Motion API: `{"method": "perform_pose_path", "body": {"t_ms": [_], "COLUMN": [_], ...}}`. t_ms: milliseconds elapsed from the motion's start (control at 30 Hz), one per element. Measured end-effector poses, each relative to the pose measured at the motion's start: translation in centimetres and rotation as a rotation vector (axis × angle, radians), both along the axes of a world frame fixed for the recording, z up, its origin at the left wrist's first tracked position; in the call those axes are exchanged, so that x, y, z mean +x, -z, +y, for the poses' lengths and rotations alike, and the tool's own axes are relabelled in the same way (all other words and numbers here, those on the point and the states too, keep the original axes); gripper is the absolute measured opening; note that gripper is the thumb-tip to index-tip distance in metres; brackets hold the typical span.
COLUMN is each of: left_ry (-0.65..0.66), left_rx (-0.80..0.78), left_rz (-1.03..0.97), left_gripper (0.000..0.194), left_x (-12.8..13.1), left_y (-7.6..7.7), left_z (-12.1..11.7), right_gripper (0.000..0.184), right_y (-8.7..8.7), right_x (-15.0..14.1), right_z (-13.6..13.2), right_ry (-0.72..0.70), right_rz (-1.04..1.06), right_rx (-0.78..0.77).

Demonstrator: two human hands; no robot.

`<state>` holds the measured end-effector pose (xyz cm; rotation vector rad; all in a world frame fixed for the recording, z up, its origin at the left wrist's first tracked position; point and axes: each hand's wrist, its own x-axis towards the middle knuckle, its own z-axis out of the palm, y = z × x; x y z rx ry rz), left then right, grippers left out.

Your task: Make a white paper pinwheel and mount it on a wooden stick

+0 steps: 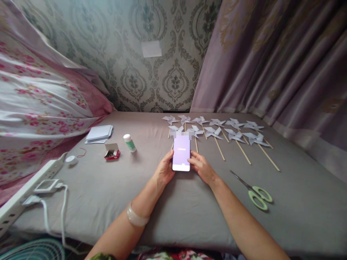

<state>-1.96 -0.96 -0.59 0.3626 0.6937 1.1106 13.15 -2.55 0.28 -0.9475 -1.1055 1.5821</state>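
Both hands hold a smartphone [181, 155] upright over the middle of the table, its screen lit lilac and facing me. My left hand [165, 169] is closed round the phone's left edge. On the other edge, my right hand [202, 167] grips with its fingers, one of them lying at the side of the screen. Just beyond the phone, several white paper pinwheels [214, 131] on thin wooden sticks lie in two rows. The phone partly covers the nearest ones at the left. A pair of scissors [256, 195] with green handles lies to the right of my right forearm.
On the left of the grey-covered table [146, 130] are a stack of white paper [99, 134], a small open red box [112, 154], a glue bottle [129, 143] and a round white item [71, 160]. A power strip [32, 191] with white cables runs along the left edge.
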Motion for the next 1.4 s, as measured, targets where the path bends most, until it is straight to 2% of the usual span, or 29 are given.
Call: {"method": "perform_pose_path", "body": {"t_ms": [100,233,567,700,800,933,1067,1400], "left_ry": [0.010,0.015,0.049,0.054,0.051,0.026,0.014,0.016], "left_rx": [0.058,0.147,0.149,0.129,0.087,0.039,0.034,0.009], "left_rz": [0.042,0.094,0.196,0.178,0.140,0.070,0.034,0.057], "left_gripper": [0.021,0.022,0.021,0.016,0.013,0.011,0.011,0.013], "left_x": [0.3,0.6,0.8,0.7,0.5,0.0,-0.1,0.0], "left_y": [0.0,0.3,0.3,0.1,-0.1,-0.4,-0.7,-0.9], "left_z": [-0.2,-0.4,-0.7,-0.5,-0.3,0.0,-0.1,-0.3], "right_gripper": [0.032,0.040,0.042,0.037,0.039,0.062,0.084,0.087], "right_y": [-0.1,0.3,0.6,0.8,0.5,-0.3,-0.4,0.1], "right_x": [0.0,0.1,0.6,1.0,1.2,1.5,1.8,1.9], "right_z": [0.1,0.5,1.0,1.2,1.0,0.7,0.5,0.5], "right_ry": [0.074,0.178,0.301,0.266,0.172,-0.036,-0.162,-0.188], "right_rz": [-0.029,-0.069,-0.181,-0.154,-0.074,0.004,0.007,-0.026], "right_rx": [0.019,0.044,0.092,0.062,0.022,0.085,0.129,0.113]}}
